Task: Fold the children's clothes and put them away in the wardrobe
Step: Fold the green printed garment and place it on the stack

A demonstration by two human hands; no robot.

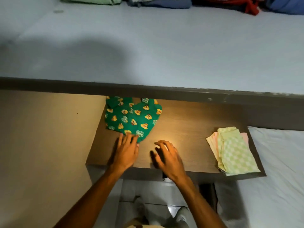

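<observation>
Left hand (125, 151) lies flat, fingers on the near corner of the green cartoon-print cotton garment (132, 118) on the wooden shelf (189, 129); right hand (167, 156) hovers slack, grasping nothing. Squaring edges before pushing it back would help.

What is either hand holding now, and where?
Nothing is gripped. The left hand rests flat on the green garment's near corner; the right hand hovers empty.
</observation>
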